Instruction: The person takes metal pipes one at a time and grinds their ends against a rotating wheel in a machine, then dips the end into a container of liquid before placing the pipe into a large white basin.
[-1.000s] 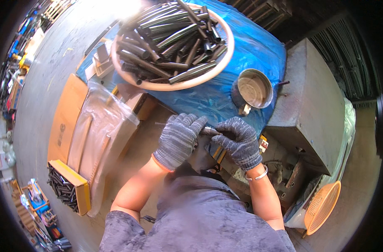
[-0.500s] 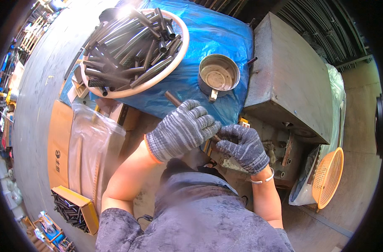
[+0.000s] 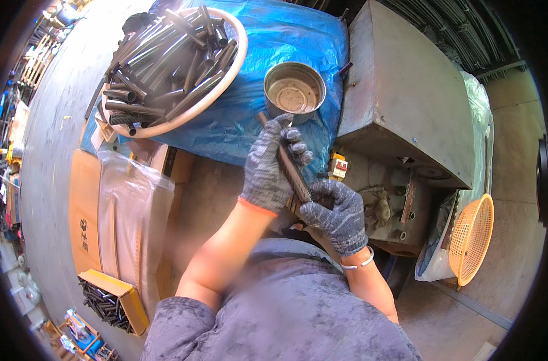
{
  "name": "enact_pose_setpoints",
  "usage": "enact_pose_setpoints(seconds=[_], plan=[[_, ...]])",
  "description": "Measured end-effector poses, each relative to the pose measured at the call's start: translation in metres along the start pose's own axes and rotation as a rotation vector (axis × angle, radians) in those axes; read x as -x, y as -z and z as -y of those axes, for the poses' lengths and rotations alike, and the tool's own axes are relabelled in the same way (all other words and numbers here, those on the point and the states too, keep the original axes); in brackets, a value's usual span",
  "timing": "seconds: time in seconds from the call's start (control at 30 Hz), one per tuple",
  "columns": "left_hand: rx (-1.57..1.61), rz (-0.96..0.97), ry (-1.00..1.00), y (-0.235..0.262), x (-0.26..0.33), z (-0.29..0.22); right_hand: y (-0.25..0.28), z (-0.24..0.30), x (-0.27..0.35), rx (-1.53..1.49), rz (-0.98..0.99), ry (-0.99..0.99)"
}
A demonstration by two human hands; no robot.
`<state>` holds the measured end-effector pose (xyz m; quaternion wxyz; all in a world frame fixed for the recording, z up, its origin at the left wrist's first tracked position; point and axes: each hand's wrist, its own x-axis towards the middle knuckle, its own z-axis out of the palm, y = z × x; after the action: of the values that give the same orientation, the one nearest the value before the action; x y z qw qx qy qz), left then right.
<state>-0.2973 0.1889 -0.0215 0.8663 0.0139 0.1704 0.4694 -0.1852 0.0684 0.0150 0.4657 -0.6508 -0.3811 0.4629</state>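
My left hand [image 3: 269, 165], in a grey knit glove with an orange cuff, is closed around a dark metal tube [image 3: 293, 173]. The tube slants from beside a metal mug [image 3: 295, 90] down toward my body. At its lower end my right hand [image 3: 336, 216], gloved in the same way, pinches the tube between thumb and fingers. Just beyond my left hand, the round metal mug stands on a blue plastic sheet [image 3: 226, 135]; its floor looks stained. Farther left, a white basin [image 3: 241, 60] is heaped with similar dark tubes.
A grey metal housing [image 3: 418, 90] stands at the right, with a breaker switch [image 3: 339, 166] near its lower corner. Right of it hangs an orange mesh basket [image 3: 471, 240]. At left are a plastic-covered carton [image 3: 129, 204] and a cardboard box [image 3: 132, 307] holding short dark tubes.
My left hand has turned upright along the tube, which now shows more of its length and slants more steeply. My right hand stays at the lower end. The whole view has shifted slightly.
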Motion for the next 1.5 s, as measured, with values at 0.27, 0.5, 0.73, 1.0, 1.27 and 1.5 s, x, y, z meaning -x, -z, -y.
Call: enact_pose_setpoints(seconds=[0.27,0.5,0.73,1.0,1.27,1.5], plan=[[-0.047,-0.061,0.232,0.013,-0.004,0.031,0.022,-0.029,0.018,0.193,-0.032,0.156],[0.096,0.048,0.364,0.027,-0.01,0.044,0.025,-0.029,0.021,0.356,-0.077,0.333],[0.14,0.07,0.374,0.04,-0.015,0.049,0.025,-0.034,0.02,0.433,-0.078,0.374],[0.101,0.075,0.382,0.047,-0.015,0.049,0.026,-0.039,0.018,0.592,-0.082,0.466],[0.058,0.024,0.371,0.053,-0.015,0.05,0.029,-0.048,0.019,0.638,-0.105,0.489],[-0.03,-0.043,0.345,0.046,-0.013,0.052,0.029,-0.05,0.015,0.67,-0.113,0.679]])
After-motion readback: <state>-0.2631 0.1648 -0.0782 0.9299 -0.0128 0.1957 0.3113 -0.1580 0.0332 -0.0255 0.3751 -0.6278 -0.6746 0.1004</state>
